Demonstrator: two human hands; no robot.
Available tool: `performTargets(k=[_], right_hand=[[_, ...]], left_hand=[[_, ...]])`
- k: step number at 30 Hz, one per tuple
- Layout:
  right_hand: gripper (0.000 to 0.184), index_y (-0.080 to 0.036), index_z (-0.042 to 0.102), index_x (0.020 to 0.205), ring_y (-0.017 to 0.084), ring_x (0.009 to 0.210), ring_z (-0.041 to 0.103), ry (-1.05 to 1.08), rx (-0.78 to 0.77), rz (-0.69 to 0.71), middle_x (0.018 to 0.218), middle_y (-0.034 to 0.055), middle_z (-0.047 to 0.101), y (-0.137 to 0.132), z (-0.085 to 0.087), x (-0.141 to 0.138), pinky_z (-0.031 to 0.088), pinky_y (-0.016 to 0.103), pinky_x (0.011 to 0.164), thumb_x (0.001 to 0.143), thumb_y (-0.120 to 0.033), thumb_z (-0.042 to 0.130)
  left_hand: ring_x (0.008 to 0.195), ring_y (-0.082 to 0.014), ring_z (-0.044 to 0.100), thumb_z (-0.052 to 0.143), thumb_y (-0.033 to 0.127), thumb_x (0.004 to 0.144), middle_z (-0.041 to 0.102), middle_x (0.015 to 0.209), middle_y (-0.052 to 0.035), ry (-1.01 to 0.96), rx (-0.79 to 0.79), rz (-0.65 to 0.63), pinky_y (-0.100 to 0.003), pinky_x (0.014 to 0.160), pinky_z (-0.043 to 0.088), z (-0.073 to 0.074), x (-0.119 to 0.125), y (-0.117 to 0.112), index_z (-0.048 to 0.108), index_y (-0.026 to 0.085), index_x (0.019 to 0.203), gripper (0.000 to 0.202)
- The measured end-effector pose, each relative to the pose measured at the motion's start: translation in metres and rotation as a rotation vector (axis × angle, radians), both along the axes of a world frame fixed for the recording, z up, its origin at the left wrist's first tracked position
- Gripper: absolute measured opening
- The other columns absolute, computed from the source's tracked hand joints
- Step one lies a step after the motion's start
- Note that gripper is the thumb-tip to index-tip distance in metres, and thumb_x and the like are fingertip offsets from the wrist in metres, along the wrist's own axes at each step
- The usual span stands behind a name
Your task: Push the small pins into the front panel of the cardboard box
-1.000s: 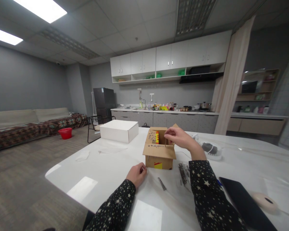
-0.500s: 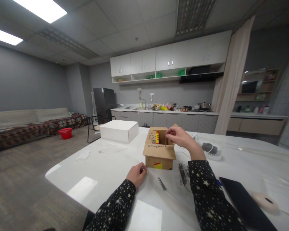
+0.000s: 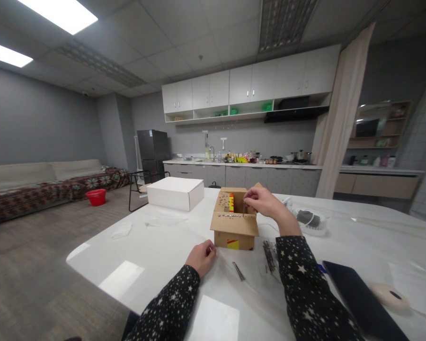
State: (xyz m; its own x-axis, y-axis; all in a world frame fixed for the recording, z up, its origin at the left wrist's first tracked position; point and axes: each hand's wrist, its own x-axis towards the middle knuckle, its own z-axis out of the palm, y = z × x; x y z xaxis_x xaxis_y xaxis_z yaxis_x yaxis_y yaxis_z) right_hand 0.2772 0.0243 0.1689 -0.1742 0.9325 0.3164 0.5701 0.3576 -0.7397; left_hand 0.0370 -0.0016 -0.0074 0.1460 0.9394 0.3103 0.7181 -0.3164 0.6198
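A small cardboard box (image 3: 234, 240) with red and yellow printing stands open on the white table. Small round metal heads dot its flaps, some of them in a row along the near flap (image 3: 230, 222). My right hand (image 3: 261, 201) pinches a thin, upright, nail-like metal piece (image 3: 244, 209), its lower end at the row on the near flap. Beside the box's near left corner, my left hand (image 3: 202, 258) rests on the table with its fingers curled in; whatever they hold, if anything, is hidden. A few similar metal pieces (image 3: 239, 271) lie in front of the box.
Right of the box is a clear plastic bag (image 3: 270, 258) of dark thin pieces, partly behind my sleeve. Farther right are a white basket (image 3: 314, 229), a black tablet-like slab (image 3: 358, 293) and a beige oval object (image 3: 390, 298). A white box (image 3: 175, 193) stands back left.
Both hands and the cardboard box stay nearly where they were. My right hand and the metal piece have shifted very slightly left; the whole view has drifted a little.
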Motion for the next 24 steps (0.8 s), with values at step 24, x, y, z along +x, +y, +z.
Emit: performTargets(k=[24], right_hand=[[0.006,-0.014,0.06,0.087,0.008,0.051,0.055,-0.019,-0.013,-0.037,0.072,0.0022,0.066,-0.0031,0.0029,-0.0033,0.039,0.018,0.045,0.082,-0.012,0.057]], left_hand=[[0.061,-0.0119,0.046,0.048,0.016,0.082,0.053,0.061,0.0023,0.017,-0.018,0.007,-0.023,0.062,0.032,0.0055,0.0018,-0.0041,0.061,0.017,0.077,0.014]])
